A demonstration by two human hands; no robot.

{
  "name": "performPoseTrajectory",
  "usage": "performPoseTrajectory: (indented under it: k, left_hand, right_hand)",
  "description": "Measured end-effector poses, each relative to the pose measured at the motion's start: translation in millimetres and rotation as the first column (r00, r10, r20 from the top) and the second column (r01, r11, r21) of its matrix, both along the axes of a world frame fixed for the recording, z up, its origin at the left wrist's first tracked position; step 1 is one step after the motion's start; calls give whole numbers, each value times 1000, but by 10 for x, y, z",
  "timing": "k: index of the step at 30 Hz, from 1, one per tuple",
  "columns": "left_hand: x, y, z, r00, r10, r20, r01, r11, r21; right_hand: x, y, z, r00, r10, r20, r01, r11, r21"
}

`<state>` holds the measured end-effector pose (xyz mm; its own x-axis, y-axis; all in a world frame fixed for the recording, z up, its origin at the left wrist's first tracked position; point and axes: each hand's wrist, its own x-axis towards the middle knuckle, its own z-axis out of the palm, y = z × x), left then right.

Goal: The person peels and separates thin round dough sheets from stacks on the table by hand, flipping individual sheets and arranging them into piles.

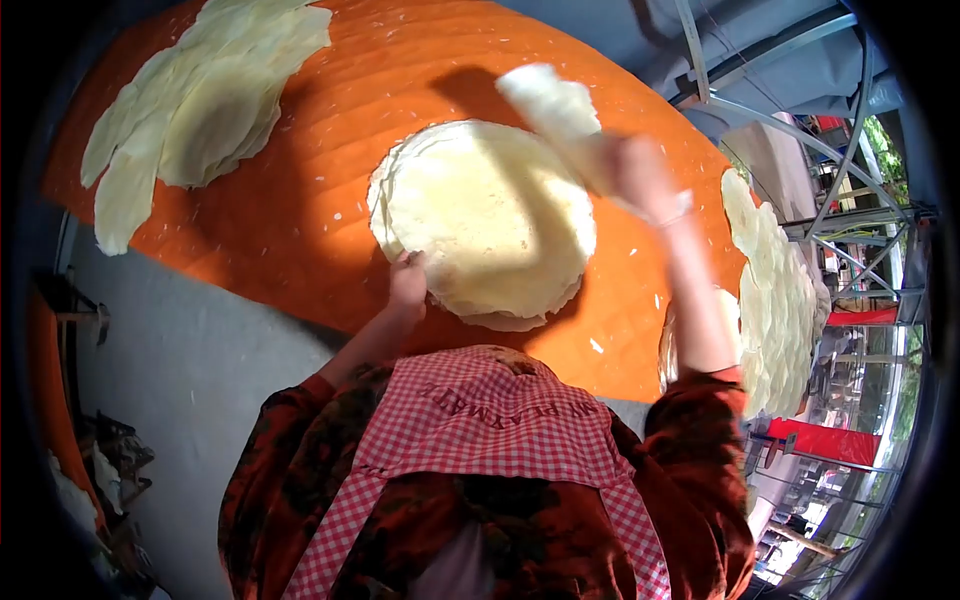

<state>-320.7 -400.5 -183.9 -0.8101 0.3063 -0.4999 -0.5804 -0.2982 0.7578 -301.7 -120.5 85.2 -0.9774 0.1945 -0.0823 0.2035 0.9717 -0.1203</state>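
Stack of thin, round, cream-coloured sheets (480, 215) between the hands; soft-looking, pale, off-white piece (550, 100) in the right hand (640, 178).

Bright orange surface (330, 150), scattered white flecks. Person in dark red patterned sleeves and a red-and-white checked apron (490, 415) with dark lettering, on the near side of the stack.

Broad spread of overlapping cream-coloured sheets (215, 95) left of the stack and farther from the person, well apart from it; one sheet hangs past the surface edge. Another batch of overlapping pale sheets (780, 310) right of the stack, also well apart.

The stack lies flat on the orange surface, edges uneven, a shadow across its top. Pale piece is up at the stack's far right side, blurred; material can't be told.

Right hand: beyond the stack's right edge, motion-blurred, closed on the pale piece. Left hand (408, 283): fingers at the stack's near left rim, touching; can't tell if they pinch a sheet or only rest there. Hands well apart from each other.
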Motion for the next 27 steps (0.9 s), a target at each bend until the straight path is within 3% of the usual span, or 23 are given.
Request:
performPoseTrajectory:
  k: [1, 3, 4, 6, 10, 12, 13, 14, 15, 16, 18, 20, 22, 24, 25, 26, 27]
  left_hand:
    - [15, 11, 118, 999, -1, 37, 1, 1000, -4]
    - [24, 53, 95, 999, 1, 37, 1, 999, -42]
    - [18, 66, 83, 999, 3, 37, -1, 998, -61]
    - [3, 28, 114, 997, -74, -16, 74, 997, -6]
    - [43, 38, -41, 978, -125, -168, 113, 991, -75]
    - [68, 44, -54, 975, -180, -130, 174, 983, -60]
    - [85, 42, -20, 972, -199, -123, 198, 980, -17]
    - [86, 45, 22, 969, -215, -120, 220, 975, 26]
    - [76, 14, 316, 962, -263, -71, 257, 962, -92]
    - [84, 25, 321, 945, -303, -120, 304, 953, -16]
    - [156, -2, 306, 902, -375, -216, 406, 906, 122]
    - [198, 67, 281, 807, -508, -300, 553, 829, 81]
    - [284, 85, 316, 780, -377, -500, 473, 878, 77]
    - [133, -75, 355, 711, -234, -663, 233, 968, -93]
    - [-13, -172, 384, 821, -125, -557, 77, 991, -109]
    - [-218, -272, 146, 794, -42, -606, -102, 974, -202]
    - [-377, -338, 117, 785, 43, -618, -214, 955, -205]
  right_hand:
    - [7, -411, -524, 993, 3, -121, 6, 997, 76]
    - [67, -1064, -1356, 1000, -7, -29, 8, 999, 41]
    - [54, -1219, -1842, 997, 75, 19, -76, 995, 70]
    - [93, -1596, -1897, 989, 9, 148, 0, 998, -57]
    - [50, -1653, -1769, 994, -4, 108, 17, 993, -117]
    - [5, -1647, -1609, 986, 54, 156, -26, 983, -179]
    - [-33, -1657, -1670, 964, 14, 267, 60, 961, -269]
    - [-76, -1628, -1643, 955, -26, 296, 149, 905, -399]
    - [-127, -1580, -1584, 942, -58, 329, 231, 825, -516]
    - [-177, -1576, -1459, 925, -82, 370, 311, 722, -618]
    - [-237, -1628, -1335, 910, -65, 409, 242, 884, -400]
    - [-317, -1521, -1561, 954, -138, 266, 207, 945, -252]
    - [-482, -806, -1569, 984, -53, 172, 97, 962, -255]
    - [-572, 228, -1334, 1000, 1, -23, -9, 922, -387]
    - [-730, 1169, -1327, 990, -33, -136, -33, 889, -457]
    - [-686, 708, -366, 998, 22, -53, -23, 1000, -9]
    - [-601, 523, 181, 995, 39, -94, -20, 980, 198]
